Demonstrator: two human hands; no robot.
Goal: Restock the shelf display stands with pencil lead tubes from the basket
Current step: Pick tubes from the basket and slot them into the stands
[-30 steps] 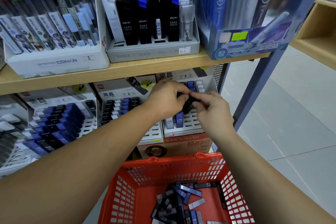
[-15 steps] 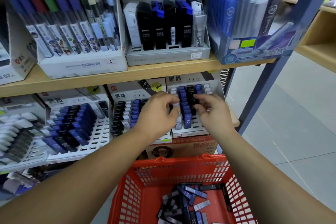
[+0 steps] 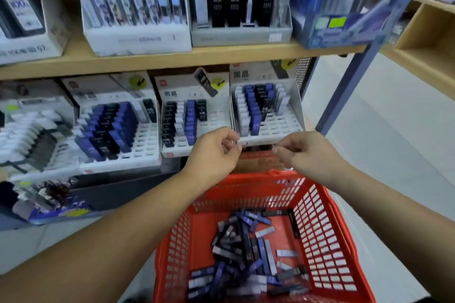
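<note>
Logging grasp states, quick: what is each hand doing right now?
Left hand: open, loosely curled, nothing held.
Right hand: open, loosely curled, nothing held.

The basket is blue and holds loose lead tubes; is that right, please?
Not quite: the basket is red, not blue, as the head view shows. It does hold loose lead tubes.
</note>
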